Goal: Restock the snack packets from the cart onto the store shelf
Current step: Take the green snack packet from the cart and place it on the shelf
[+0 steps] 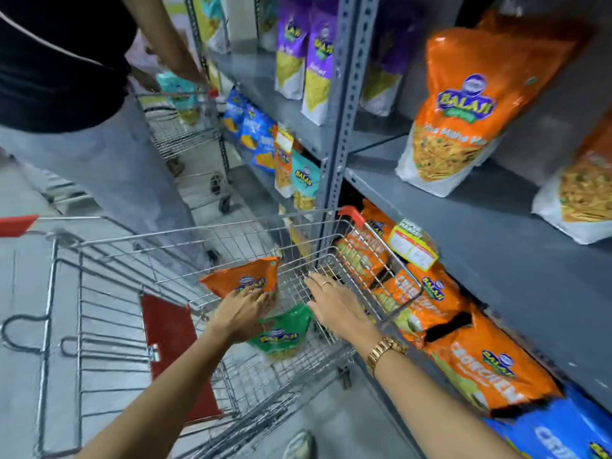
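Head view, single entry.

Cart (pixel 205 233): wire basket, drawn up just beside the store shelf (pixel 463 226) on the right. Contents: one orange snack packet (pixel 243 276) propped against the far-left mesh, one green snack packet (pixel 281 329) lying on the basket floor nearer the viewer.

Left hand (pixel 241 313): reached into the basket, fingers (pixel 261 298) curled onto the lower edge of the orange packet, touching it; whether the grip had fully closed could not be told. The green packet lay directly under this hand's wrist.

Right hand (pixel 334 303): flat and spread open, holding nothing, hovering over the basket's right side, just right of the green packet, apart from both packets. Gold watch (pixel 384 351) on that wrist.

Shelf: orange packets (pixel 457 107) stood on the upper board at right, with bare board between them; more orange stock (pixel 490 359) lay on the lower tier.

Handling note, as judgement: the step was the pick-up. Pinching the orange packet by its sealed edge, not its filled belly, would spare the contents; the free right hand could take the green one.

A second person (pixel 82 94) worked another cart (pixel 185 137) at far left.
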Motion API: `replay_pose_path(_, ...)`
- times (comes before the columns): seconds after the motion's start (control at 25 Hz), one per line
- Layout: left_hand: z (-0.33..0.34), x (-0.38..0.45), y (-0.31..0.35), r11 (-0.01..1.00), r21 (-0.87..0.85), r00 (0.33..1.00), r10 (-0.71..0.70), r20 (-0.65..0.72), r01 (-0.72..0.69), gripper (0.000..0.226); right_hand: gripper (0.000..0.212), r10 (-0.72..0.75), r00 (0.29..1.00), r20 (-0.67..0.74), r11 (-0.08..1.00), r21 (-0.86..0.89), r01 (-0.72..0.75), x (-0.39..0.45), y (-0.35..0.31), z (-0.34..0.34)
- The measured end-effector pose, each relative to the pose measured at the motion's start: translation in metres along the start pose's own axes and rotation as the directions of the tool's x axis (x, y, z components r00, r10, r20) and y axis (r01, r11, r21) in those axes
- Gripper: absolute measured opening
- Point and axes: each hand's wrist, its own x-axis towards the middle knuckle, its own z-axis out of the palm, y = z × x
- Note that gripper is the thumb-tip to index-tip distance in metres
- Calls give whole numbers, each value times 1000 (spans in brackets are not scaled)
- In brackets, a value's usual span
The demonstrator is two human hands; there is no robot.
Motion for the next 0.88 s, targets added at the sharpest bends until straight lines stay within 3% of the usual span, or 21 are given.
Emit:
replay_pose_path(0.16,16,-1,-6,996,73,997,-52,59,48,28,22,-4,984,176,979,-198,39,13,-13,21)
replay_pose_path(0.24,20,1,-6,995,83,998,-52,34,49,21,9,7,978,207,957,-285,53,16,-16,21)
replay_pose_path(0.28,20,3,-7,995,85,999,-48,19,47,21,13,16,978,208,952,-302,49,18,-15,20)
replay_pose_path(0.4,11,12,-9,992,-3,992,-123,-40,123,21,16,38,990,132,960,-281,1,16,-7,11)
replay_pose_path(0.56,-32,20,-7,945,-318,941,-177,-289,80,20,18,61,996,-68,989,-132,-69,9,7,-28)
replay_pose_path(0.68,-80,22,3,739,-672,904,-247,-348,-57,22,10,36,935,-353,999,39,-23,-7,14,-72)
replay_pose_path(0.8,-135,30,21,468,-858,871,-306,-384,-213,20,26,52,786,-617,998,61,-19,-30,21,-114)
replay_pose_path(0.88,-174,40,40,267,-910,862,-318,-395,-319,23,31,95,648,-756,995,66,-69,-43,28,-145)
